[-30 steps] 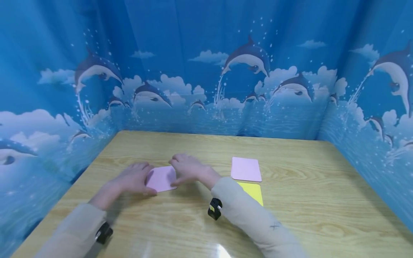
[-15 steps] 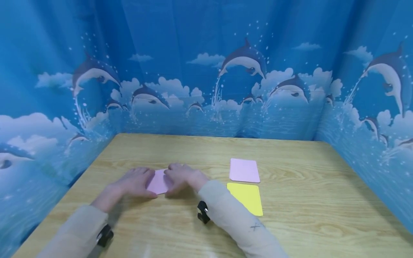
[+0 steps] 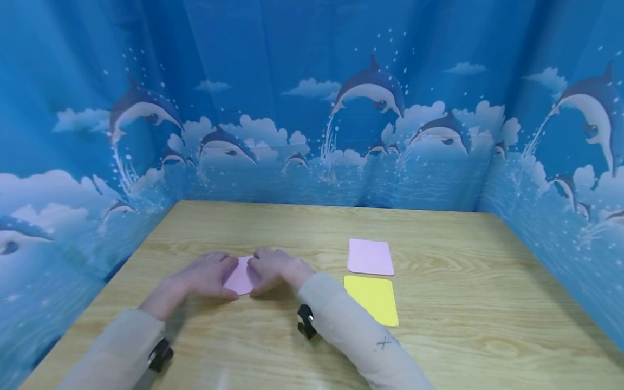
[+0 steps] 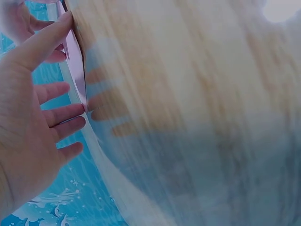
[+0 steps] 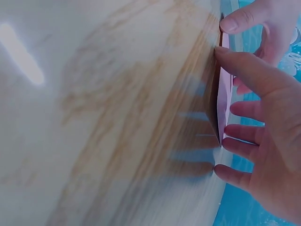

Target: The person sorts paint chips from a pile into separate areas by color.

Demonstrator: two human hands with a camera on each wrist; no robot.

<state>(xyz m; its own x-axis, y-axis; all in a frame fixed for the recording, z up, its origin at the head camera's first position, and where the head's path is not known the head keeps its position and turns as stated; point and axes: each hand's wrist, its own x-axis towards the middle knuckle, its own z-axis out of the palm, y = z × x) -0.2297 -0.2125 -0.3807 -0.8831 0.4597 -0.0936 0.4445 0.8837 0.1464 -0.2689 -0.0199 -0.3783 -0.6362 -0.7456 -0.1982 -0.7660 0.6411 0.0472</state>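
Observation:
A pink square card with rounded corners lies low at the table's left, framed by both hands. My left hand holds its left side, thumb at the near edge and fingers farther back. From the right, my right hand grips the same card, and the two thumb tips stand close together. The left wrist view catches the card nearly edge-on beside the fingers. A dark strip shows under the card's near edge in the right wrist view. The hands cover the card's sides.
Another pink square card lies to the right on the wood-grain table. Just nearer is a yellow square card, partly overlapped by the right sleeve. A blue dolphin-print curtain surrounds the table's back and sides.
My right hand has moved left over the card, closer to my left hand, covering more of it. The right sleeve has shifted left too, so more of the yellow card shows.

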